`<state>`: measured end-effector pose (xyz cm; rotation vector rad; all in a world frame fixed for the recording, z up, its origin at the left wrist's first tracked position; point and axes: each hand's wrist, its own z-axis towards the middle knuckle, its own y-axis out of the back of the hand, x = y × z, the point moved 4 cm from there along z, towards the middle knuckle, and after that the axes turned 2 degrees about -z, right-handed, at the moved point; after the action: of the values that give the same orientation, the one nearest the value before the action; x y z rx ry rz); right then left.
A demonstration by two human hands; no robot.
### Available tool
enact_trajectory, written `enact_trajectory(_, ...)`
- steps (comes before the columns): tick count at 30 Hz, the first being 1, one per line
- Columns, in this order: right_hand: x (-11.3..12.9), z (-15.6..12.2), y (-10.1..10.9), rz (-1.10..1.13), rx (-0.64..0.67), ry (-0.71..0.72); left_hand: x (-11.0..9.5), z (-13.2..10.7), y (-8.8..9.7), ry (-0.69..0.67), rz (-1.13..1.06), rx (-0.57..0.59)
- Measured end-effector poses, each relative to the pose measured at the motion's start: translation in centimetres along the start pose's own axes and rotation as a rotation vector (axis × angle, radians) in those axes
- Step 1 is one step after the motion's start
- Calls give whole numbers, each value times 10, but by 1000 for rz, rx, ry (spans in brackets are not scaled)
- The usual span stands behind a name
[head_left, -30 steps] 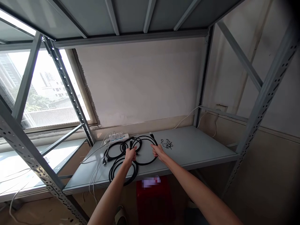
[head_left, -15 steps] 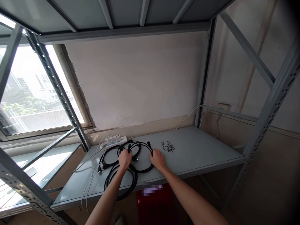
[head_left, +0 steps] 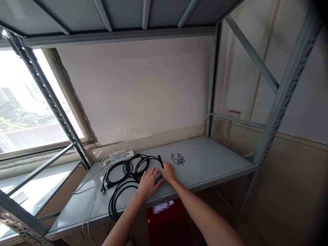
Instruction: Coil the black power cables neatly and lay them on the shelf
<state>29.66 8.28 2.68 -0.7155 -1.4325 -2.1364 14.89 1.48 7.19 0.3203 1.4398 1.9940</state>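
Observation:
Several coils of black cable (head_left: 116,182) lie on the left half of the grey metal shelf (head_left: 205,164). My right hand (head_left: 168,172) is closed round the right side of one coil, just below its upright black plug (head_left: 160,158). Over the lower part of that same coil lies my left hand (head_left: 149,182), its fingers stretched out and the thumb spread toward the right hand. The cable under the left palm is hidden. Another coil at the front left hangs partly over the shelf edge.
A white power strip (head_left: 119,156) with white cords lies behind the coils. Thin black ties (head_left: 178,159) are scattered right of my hands. A red object (head_left: 166,222) stands below the front edge. Metal posts (head_left: 279,112) and an upper shelf frame the space.
My left hand has let go of the cable near a plug and moved right and down, spreading its fingers. The right hand keeps its hold. The view has shifted slightly right.

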Motion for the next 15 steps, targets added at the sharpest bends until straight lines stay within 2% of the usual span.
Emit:
enact_trajectory(2, -5, 0, 4, 104, -31, -63, -12, -9, -13, -23, 63, 85)
enact_trajectory(5, -10, -1, 5, 265, -48, -112, -9, -17, -24, 46, 124, 102)
enact_trajectory(10, -11, -5, 10, 335, 38, 25, 2, -18, -29, 115, 100, 96)
enact_trajectory(12, -16, -6, 23, 310, 36, 97, 2, -18, -29, 122, 99, 97)
enact_trajectory(15, -41, -2, 62, 187, -157, 122, 1, -17, -30, 118, 118, 87)
